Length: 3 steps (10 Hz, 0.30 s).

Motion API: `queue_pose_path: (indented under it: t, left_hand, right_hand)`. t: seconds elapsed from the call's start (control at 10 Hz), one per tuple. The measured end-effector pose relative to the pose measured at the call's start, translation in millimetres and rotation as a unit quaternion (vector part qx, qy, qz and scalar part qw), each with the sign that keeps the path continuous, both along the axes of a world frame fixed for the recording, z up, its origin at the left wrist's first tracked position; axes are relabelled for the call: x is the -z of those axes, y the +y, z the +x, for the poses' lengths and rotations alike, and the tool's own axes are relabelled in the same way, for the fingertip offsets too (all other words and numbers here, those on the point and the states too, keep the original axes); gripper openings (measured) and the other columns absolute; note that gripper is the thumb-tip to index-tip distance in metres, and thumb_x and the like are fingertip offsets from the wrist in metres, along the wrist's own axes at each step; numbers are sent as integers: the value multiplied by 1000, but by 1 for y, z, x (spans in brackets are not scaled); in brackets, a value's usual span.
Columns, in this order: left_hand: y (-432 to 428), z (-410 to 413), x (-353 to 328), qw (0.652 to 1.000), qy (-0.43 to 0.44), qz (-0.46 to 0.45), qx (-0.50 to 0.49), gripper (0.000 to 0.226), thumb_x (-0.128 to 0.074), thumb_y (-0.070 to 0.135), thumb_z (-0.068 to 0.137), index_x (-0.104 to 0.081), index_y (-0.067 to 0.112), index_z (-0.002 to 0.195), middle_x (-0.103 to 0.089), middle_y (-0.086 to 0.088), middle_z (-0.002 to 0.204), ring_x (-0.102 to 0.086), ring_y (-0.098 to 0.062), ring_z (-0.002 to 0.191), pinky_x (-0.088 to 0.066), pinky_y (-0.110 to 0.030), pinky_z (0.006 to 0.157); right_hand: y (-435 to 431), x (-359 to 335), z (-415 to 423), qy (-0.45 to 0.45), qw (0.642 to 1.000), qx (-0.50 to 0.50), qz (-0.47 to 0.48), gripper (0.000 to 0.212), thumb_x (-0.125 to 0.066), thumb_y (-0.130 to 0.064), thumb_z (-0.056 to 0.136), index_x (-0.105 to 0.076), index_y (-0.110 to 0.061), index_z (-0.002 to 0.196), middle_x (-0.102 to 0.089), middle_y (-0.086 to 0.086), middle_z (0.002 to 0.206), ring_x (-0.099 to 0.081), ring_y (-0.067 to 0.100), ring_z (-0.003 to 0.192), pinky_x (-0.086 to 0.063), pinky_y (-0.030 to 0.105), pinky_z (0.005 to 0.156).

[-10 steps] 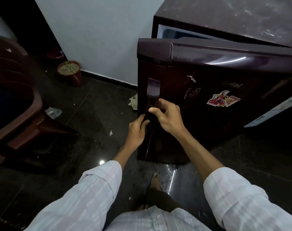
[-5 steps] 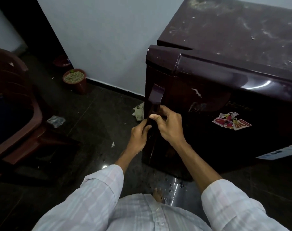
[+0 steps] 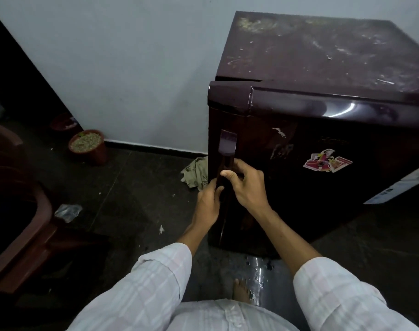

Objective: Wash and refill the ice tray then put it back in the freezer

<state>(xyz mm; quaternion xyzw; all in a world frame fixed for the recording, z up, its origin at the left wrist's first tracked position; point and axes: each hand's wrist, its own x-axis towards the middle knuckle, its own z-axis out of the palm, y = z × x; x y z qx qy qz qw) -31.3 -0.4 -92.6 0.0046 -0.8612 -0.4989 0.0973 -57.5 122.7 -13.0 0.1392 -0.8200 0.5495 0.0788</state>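
Observation:
A small dark maroon fridge (image 3: pixel 323 144) stands against the white wall, its door almost flush with the body. The door handle (image 3: pixel 227 151) runs down the door's left edge. My right hand (image 3: pixel 246 185) grips the handle from the right, thumb across its front. From the left, my left hand (image 3: pixel 209 201) holds the same handle just below. No ice tray is in view.
A crumpled cloth (image 3: pixel 195 173) lies on the dark floor left of the fridge. A clay pot (image 3: pixel 89 145) stands by the wall. A brown chair (image 3: pixel 19 211) fills the left side. A wet patch (image 3: pixel 258 268) and my bare foot (image 3: pixel 240 289) are below the fridge.
The fridge door has swung from open to nearly closed against the body. Both hands stayed on the handle and moved with it.

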Motion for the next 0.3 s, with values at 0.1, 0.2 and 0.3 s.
queue_pose_path:
  t: [0.1,0.2,0.3]
  left_hand:
    - [6,9,-5,999,4,-43,-9,45,-44,21,103,-40,13,147,-57,-11,138,-57,-26,123,-52,-38,94]
    - [9,29,-10,991,14,-129,-36,65,-39,37,101,-16,10,156,-29,-12,159,-39,-26,141,-48,-39,101]
    - [8,46,-15,960,94,-263,-34,66,-41,36,101,-18,4,155,-23,-18,161,-27,-30,147,-44,-43,109]
  right_hand:
    - [-5,4,13,37,998,39,43,29,-63,-24,94,-65,-10,119,-71,-5,101,-67,0,95,-55,18,81]
    - [-2,12,38,60,980,106,158,33,-54,-32,99,-60,-14,126,-67,0,116,-59,9,110,-53,24,87]
    - [14,23,65,106,934,148,307,42,-48,-37,101,-54,-11,133,-57,5,133,-48,17,128,-51,31,96]
